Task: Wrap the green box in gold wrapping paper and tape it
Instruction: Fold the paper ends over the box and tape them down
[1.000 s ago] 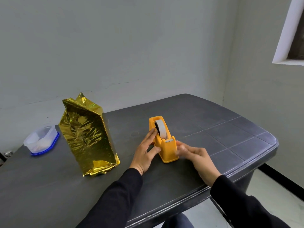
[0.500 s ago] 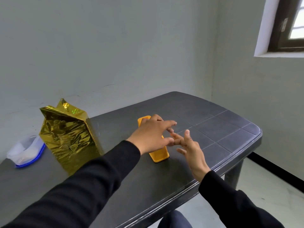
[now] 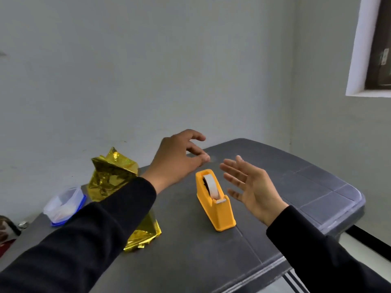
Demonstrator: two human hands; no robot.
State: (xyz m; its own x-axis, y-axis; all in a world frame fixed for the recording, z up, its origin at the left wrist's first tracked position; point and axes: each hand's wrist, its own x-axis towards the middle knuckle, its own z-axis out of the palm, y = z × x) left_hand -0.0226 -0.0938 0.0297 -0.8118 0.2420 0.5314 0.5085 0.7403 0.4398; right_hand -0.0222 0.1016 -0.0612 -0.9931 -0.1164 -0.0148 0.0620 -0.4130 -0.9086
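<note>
The box wrapped in crinkled gold paper (image 3: 112,178) stands upright at the left of the dark grey table (image 3: 306,187); my left sleeve crosses in front of its middle. An orange tape dispenser (image 3: 218,208) with a white roll sits at the table's centre. My left hand (image 3: 177,159) hovers above and behind the dispenser, fingers loosely curled, thumb close to a fingertip. A faint pale smear shows there, and I cannot tell whether it is tape. My right hand (image 3: 251,187) is raised just right of the dispenser, palm open, fingers spread, holding nothing.
A clear plastic container with a blue lid (image 3: 63,204) lies at the table's far left, behind the gold package. Small dark objects (image 3: 8,229) sit at the left edge. The table's right edge drops to the floor, and a window frame (image 3: 359,49) is at the upper right.
Both hands have left the tape dispenser and lifted: the left rose up and back over it, the right opened beside it. The camera tilted upward.
</note>
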